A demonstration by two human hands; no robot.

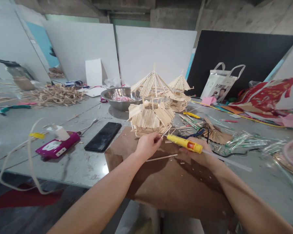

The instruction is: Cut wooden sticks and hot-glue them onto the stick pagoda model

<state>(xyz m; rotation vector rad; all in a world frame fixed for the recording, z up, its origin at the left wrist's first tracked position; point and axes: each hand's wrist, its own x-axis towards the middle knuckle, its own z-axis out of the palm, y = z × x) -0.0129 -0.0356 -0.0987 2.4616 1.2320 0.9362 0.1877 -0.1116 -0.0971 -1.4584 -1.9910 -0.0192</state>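
My right hand [197, 151] is wrapped round a yellow hot glue gun [183, 143], a clear glue stick trailing from its back end. The gun's nozzle points left, close to the fingertips of my left hand [150, 143]. Those fingers are pinched together at the front base of a pavilion model [150, 118] built of thin wooden sticks; whatever they hold is too small to make out. A loose stick [162, 158] lies on the brown board [175, 191] beneath my hands. Behind the roofed base rises the model's pointed stick roof [153, 83].
A black phone [103, 137] and a purple power strip [58, 144] lie to the left. Behind stand a metal bowl [120, 97] and a smaller stick pavilion [179, 94]. Sticks and clear wrappers [246, 143] litter the right. A stick pile [56, 95] sits back left.
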